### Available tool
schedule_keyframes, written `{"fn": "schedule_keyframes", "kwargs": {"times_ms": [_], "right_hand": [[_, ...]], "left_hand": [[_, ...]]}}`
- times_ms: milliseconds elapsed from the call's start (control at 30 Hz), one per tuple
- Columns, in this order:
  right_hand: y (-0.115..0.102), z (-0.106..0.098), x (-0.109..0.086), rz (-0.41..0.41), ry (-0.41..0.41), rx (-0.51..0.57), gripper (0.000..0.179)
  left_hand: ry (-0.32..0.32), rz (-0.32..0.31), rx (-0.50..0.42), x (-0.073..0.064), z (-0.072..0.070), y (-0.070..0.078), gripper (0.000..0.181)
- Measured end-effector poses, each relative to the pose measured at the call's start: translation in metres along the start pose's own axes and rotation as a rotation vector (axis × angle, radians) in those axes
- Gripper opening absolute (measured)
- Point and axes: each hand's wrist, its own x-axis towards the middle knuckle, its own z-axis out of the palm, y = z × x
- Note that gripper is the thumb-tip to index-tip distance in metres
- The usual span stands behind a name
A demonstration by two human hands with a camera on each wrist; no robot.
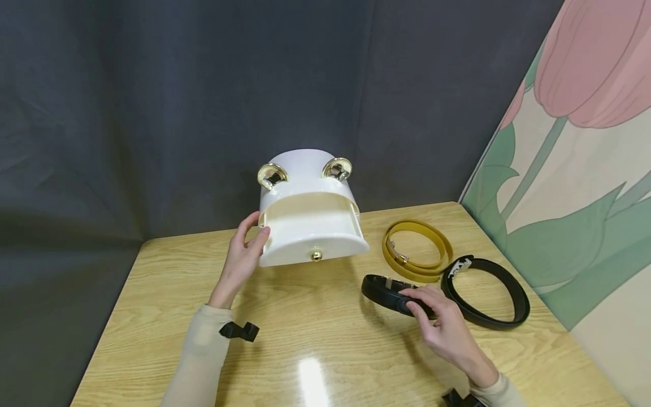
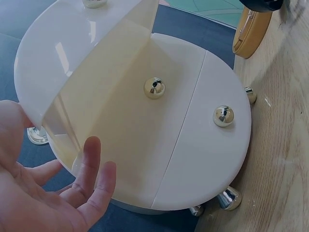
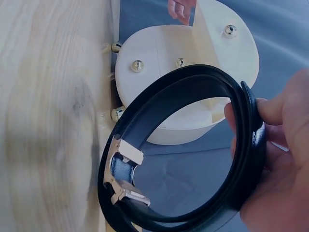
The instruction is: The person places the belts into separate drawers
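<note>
Right hand (image 1: 445,328): and it's a snug pinch, thumb and fingers curled round a coiled black belt (image 1: 381,295);
Coiled black belt: up off the wooden table (image 1: 274,339), at 4 o'clock from the drawer (image 1: 290,251); its layers look springy, so best keep them all nipped together, coil level;
Second black belt (image 1: 521,305): coiled, 3 o'clock from the held one;
Left hand (image 1: 244,254): fingers loosely spread, no grip showing, at the drawer's 9 o'clock edge; a light steadying touch should suit, fingertips clear of the opening;
Mustard belt (image 1: 419,272): coiled, 1 o'clock from the held coil;
White cabinet (image 1: 305,167): 12 o'clock, drawer pulled out towards us; pressing down on that front could tip it.
</note>
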Motion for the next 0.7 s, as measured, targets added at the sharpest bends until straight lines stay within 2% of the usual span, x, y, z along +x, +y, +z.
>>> {"fn": "schedule_keyframes", "kwargs": {"times_ms": [367,700], "right_hand": [[0.0,-0.007,0.003,0.0,0.055,0.01,0.034],[0.0,-0.023,0.019,0.004,0.105,0.043,0.038]], "left_hand": [[-0.005,-0.01,-0.003,-0.002,0.001,-0.004,0.062],[-0.004,-0.012,0.0,-0.002,0.0,-0.001,0.064]]}}
